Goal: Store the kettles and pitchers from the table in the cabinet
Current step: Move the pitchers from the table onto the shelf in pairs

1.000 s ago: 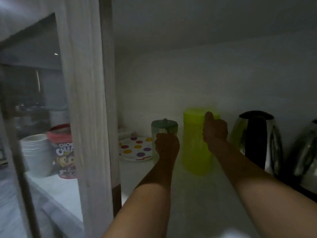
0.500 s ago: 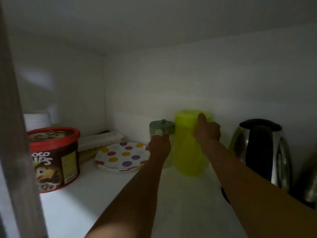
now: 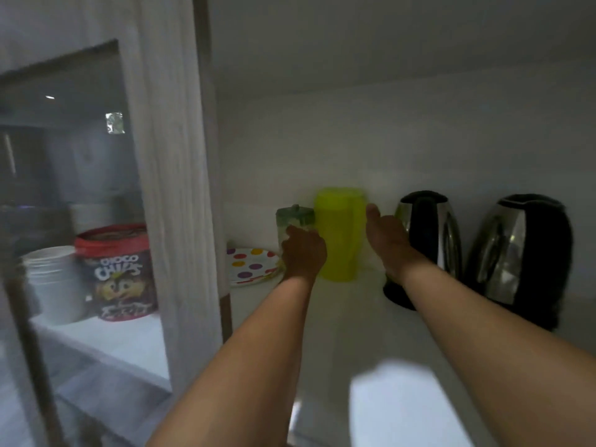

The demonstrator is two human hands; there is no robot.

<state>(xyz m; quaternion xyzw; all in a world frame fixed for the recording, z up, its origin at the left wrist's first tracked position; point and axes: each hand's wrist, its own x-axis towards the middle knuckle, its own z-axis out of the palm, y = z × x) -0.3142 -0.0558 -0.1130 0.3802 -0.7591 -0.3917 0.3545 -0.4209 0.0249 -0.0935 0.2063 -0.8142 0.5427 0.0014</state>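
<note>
Inside the dim cabinet, a small clear pitcher with a green lid (image 3: 295, 217) stands on the white shelf (image 3: 338, 321). My left hand (image 3: 304, 254) is wrapped around its front. A yellow-green pitcher (image 3: 338, 233) stands upright right beside it. My right hand (image 3: 385, 235) is just right of that pitcher, thumb up and fingers loose, holding nothing. Two steel-and-black kettles (image 3: 425, 233) (image 3: 522, 250) stand further right along the back wall; my right wrist hides the base of the nearer one.
A polka-dot plate (image 3: 251, 262) lies left of the small pitcher. The cabinet door's pale frame (image 3: 167, 188) stands at the left; through its glass I see a red cereal tub (image 3: 119, 272) and stacked white bowls (image 3: 51, 279).
My right hand has come off the yellow-green pitcher and shifted right, opening. My left hand stays on the small pitcher. The view swung back, so the door frame shows again.
</note>
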